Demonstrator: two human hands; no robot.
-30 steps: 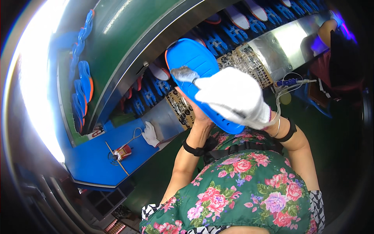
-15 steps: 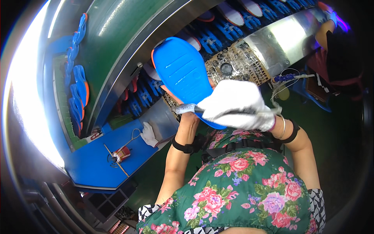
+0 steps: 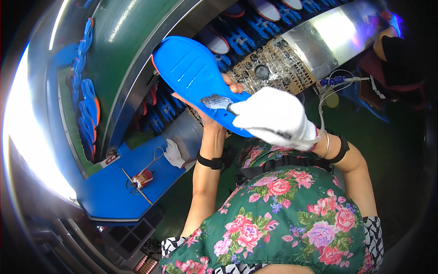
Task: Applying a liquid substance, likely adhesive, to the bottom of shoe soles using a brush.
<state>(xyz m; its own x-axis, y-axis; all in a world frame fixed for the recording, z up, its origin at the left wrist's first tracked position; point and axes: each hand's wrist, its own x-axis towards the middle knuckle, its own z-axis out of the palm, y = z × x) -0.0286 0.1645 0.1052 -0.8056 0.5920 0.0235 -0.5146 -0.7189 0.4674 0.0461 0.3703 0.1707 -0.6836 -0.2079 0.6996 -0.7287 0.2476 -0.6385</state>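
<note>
A blue shoe sole point(image 3: 185, 66) with an orange edge at its far left rests in my left hand point(image 3: 209, 117). The thumb side shows at the sole's left edge and fingertips curl over its right edge; the palm beneath is mostly hidden. My right hand point(image 3: 273, 116), in a white knitted glove, is closed round the handle of a flat brush point(image 3: 216, 101). The brush's bristles lie against the sole's upward face, near its narrower part. Wet-looking shiny streaks show on that face.
Blue soles point(image 3: 89, 102) line a green-topped conveyor at the left; more pieces sit on racks underneath. A taped cardboard patch point(image 3: 285, 61) covers part of the metal ledge ahead. A blue table point(image 3: 107, 196) holds a small red pot point(image 3: 143, 177) and a white glove point(image 3: 174, 154). Another person's arm point(image 3: 381, 43) appears far right.
The sole has shifted left and slightly toward the far side with my left hand. The brush has gone from the sole's left edge onto its face.
</note>
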